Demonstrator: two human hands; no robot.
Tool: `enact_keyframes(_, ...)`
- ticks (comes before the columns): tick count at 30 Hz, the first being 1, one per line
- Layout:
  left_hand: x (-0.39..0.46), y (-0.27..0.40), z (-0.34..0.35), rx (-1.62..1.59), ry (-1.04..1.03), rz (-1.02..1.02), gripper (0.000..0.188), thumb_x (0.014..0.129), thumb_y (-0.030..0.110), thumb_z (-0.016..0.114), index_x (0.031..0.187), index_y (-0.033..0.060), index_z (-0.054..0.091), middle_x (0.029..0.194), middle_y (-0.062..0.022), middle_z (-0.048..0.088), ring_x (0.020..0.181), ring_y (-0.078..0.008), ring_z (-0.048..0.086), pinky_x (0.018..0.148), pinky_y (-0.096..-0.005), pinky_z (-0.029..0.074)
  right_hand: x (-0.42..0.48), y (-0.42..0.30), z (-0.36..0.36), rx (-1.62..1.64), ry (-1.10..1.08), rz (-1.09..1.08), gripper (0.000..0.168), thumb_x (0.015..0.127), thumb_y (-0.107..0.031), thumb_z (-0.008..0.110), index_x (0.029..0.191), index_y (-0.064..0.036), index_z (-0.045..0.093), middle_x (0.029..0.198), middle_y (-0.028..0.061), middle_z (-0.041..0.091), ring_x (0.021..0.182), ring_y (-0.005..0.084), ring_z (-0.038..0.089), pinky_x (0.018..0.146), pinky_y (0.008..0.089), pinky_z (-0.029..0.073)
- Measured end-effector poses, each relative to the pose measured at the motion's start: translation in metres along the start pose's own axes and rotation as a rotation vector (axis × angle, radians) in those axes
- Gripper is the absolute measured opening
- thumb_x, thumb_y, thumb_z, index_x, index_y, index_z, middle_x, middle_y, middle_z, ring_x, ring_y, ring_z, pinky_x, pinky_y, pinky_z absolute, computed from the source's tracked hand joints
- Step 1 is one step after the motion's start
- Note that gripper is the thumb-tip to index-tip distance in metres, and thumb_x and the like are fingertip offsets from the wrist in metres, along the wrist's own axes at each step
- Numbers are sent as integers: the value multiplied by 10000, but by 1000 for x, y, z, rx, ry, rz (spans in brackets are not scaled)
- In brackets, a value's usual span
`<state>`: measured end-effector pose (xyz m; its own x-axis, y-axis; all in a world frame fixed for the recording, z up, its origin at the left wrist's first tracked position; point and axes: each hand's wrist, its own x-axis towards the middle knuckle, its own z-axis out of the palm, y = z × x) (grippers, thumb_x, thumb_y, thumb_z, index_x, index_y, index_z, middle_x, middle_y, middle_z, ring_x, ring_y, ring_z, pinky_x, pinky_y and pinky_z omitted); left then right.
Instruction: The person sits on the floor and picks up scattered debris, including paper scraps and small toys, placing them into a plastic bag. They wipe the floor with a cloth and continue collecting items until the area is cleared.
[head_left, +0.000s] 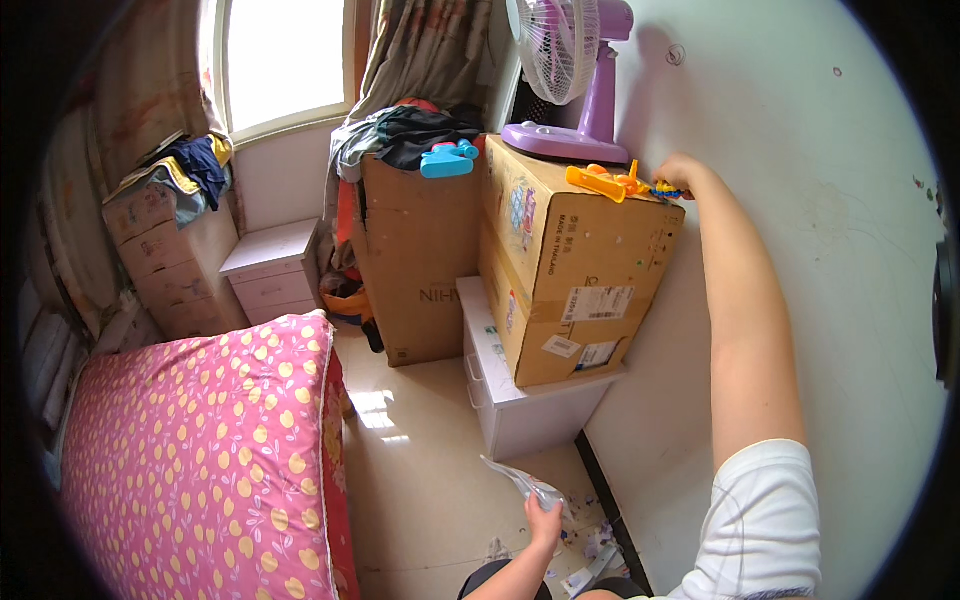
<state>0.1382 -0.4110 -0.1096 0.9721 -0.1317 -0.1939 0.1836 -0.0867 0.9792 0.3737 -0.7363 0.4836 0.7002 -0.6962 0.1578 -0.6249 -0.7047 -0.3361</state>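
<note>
My right hand (679, 174) is stretched far out to the top corner of a large cardboard box (600, 262), beside the wall. Its fingers close on a small blue and yellow plastic piece (664, 190) at the box's edge. Next to that piece, an orange plastic toy (600, 182) lies on the box top. Low in the view, my left hand (543, 521) grips a clear plastic bag (525, 480) above the floor. The bag looks flat and hangs out past the fingers.
A purple fan (592, 142) stands on the box, which rests on a white cabinet (540, 420). Another tall box (420, 262) carries clothes (412, 135) and a blue toy (448, 160). At left is a bed with a pink cover (202, 450). Paper scraps (600, 540) litter the floor.
</note>
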Motion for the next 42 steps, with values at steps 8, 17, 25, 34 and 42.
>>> enact_keyframes(8, 5, -8, 3, -22, -18, -21, 656, 766, 133, 749, 1351, 8, 480, 1282, -159, 492, 1208, -320, 491, 1039, -389, 390, -1, 28, 11, 822, 25, 185, 304, 1001, -298, 467, 883, -69, 628, 711, 57, 635, 512, 144, 542, 390, 312, 370)
enact_keyframes(17, 7, -11, 3, -61, -21, -51, 659, 761, 166, 726, 1350, 1, 481, 1272, -197, 501, 1207, -360, 490, 1039, -418, 398, 5, 24, 16, 1127, 264, 238, 336, 1024, -337, 434, 956, -47, 589, 845, 90, 667, 690, 167, 620, 452, 313, 429)
enact_keyframes(25, 5, 3, 7, -86, 19, -71, 604, 759, 155, 726, 1304, -5, 520, 1237, -171, 530, 1176, -318, 516, 1009, -382, 409, 5, -76, 19, 532, 713, -180, 404, 991, -343, 500, 1093, 30, 615, 1154, 257, 640, 1067, 429, 615, 940, 488, 466)
enact_keyframes(34, 2, 12, -2, -120, 6, -77, 601, 765, 150, 716, 1303, -19, 510, 1245, -174, 521, 1171, -325, 511, 1008, -394, 408, 7, -41, -2, 43, 408, -143, 353, 911, -170, 464, 1154, -13, 667, 1263, 231, 614, 1225, 380, 560, 1022, 517, 421)
enact_keyframes(42, 0, 8, -4, -133, -23, -33, 532, 765, 109, 710, 1263, 6, 552, 1211, -152, 547, 1131, -291, 541, 973, -380, 427, -38, 37, 18, 267, 189, -43, 374, 861, -315, 525, 881, 22, 688, 850, 189, 677, 701, 319, 627, 635, 456, 476)
